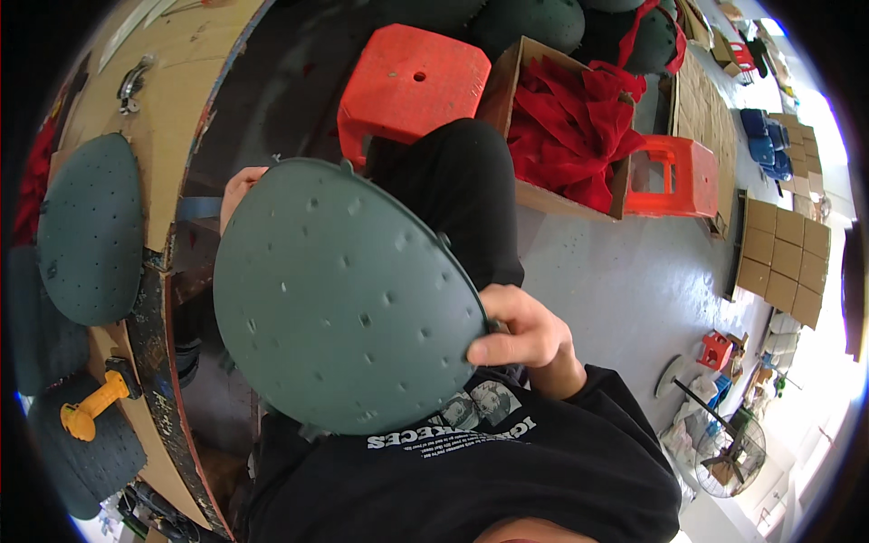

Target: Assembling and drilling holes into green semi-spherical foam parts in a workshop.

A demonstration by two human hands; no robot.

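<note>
A dark green, domed plastic shell (344, 290) with many small dimples or holes and little tabs on its rim is held up in front of my body. My right hand (529, 333) grips its right rim, thumb on the domed face and fingers behind the edge. At the upper left edge, my left hand (239, 195) holds the rim; most of that hand and its forearm are hidden by the shell.
On the wooden workbench (195, 136) to the left lie a similar green shell (93, 231), a yellow power tool (95, 404) and a small metal piece (134, 86). Beyond my knee stand a red stool (412, 81), a cardboard box of red cloth (575, 131) and another red stool (692, 176).
</note>
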